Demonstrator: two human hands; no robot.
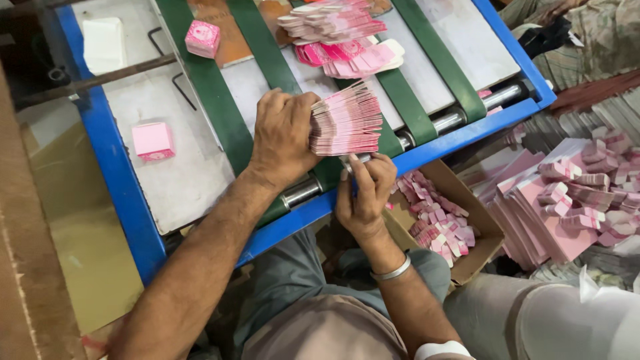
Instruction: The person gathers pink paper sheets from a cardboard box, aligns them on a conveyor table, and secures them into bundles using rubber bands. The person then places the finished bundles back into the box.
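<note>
Card stack (345, 121) gripped on edge by left hand (283, 137), over green belt (207, 87); long axis across belt. Right hand (363, 193) fingers pinched under stack. Loose cards (347, 40) beyond stack; cardboard box (440, 220) below.

A small pink box (203, 38) sits on a green belt (207, 87), another pink box (153, 141) beside it.

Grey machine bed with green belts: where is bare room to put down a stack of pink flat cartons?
Bare grey plate lies between the blue frame edge and the left green belt, below the small pink box. Another patch lies right of the rightmost belt. The middle is crowded with pink carton piles.
</note>
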